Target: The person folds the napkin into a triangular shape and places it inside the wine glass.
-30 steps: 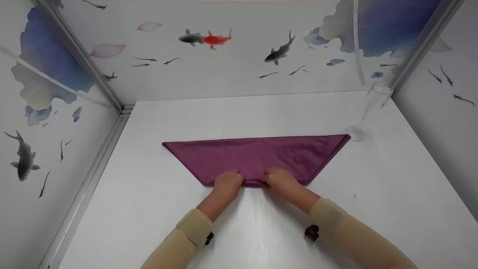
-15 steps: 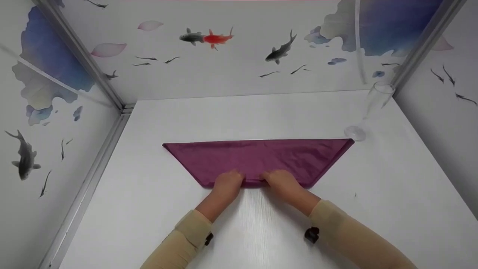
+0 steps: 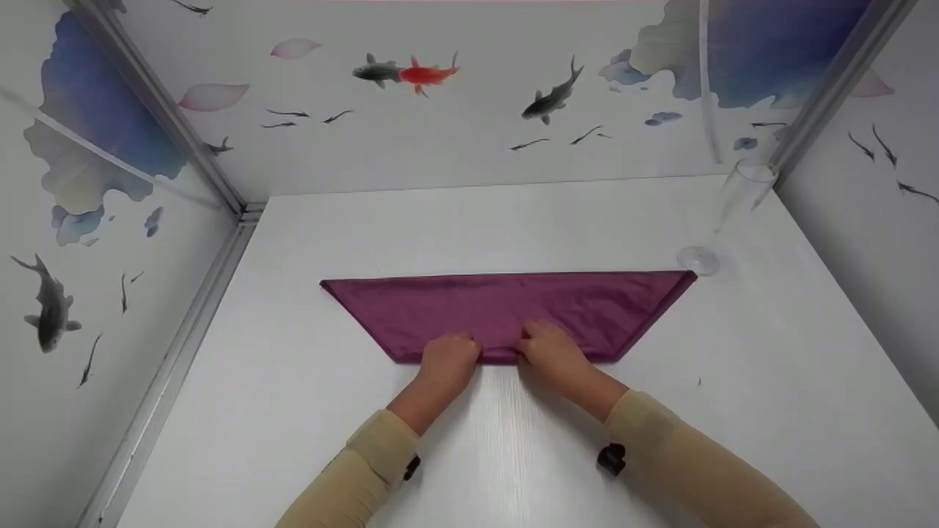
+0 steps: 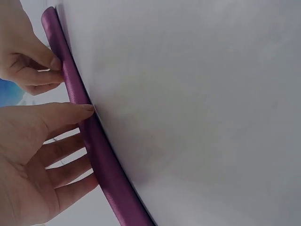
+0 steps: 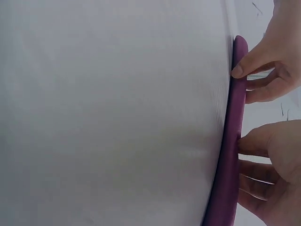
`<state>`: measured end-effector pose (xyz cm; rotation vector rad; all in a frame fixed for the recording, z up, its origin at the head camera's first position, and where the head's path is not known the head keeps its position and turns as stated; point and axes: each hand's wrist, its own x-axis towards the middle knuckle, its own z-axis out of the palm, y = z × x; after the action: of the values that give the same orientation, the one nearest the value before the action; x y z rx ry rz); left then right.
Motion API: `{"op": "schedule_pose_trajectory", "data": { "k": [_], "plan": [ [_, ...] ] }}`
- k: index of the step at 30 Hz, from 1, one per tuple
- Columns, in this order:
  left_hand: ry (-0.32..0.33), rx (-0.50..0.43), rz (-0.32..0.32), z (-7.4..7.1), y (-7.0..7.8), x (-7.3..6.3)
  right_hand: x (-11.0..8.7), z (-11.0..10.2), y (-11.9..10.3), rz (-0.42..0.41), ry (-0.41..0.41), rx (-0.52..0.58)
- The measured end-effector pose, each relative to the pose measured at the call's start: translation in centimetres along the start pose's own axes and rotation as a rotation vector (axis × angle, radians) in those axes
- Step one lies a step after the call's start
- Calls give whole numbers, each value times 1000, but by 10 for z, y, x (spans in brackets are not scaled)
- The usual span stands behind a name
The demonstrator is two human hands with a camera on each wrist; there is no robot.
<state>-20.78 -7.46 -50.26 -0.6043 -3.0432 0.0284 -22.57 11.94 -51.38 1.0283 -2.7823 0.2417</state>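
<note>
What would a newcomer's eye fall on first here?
Probably the purple cloth, a trapezoid lying across the middle of the white table, its near edge held by the left hand and right hand. Next, likely the red fish pictured high on the far wall.

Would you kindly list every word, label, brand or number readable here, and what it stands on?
None: no lettering is readable on the folded purple cloth, the stemmed glass flute or the white table. The back wall bears painted fish, not words.
</note>
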Motion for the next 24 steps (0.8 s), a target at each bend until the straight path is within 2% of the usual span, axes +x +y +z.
{"op": "schedule_pose_trajectory", "data": {
  "k": [2,5,9,12,17,24],
  "plan": [
    [3,-3,4,0,-1,0,-1,0,-1,-29,11,-54],
    [12,-23,10,1,-2,2,-1,-1,-3,-35,-22,-94],
    [36,-52,27,2,-2,2,0,-3,-4,9,-97,-107],
    [30,-51,35,1,0,1,-1,-5,-4,46,-124,-84],
    [-10,-65,21,-1,1,1,-3,-7,-3,71,-123,-46],
    [44,-63,26,3,0,1,-1,-4,0,75,-68,-23]
  ]
}}
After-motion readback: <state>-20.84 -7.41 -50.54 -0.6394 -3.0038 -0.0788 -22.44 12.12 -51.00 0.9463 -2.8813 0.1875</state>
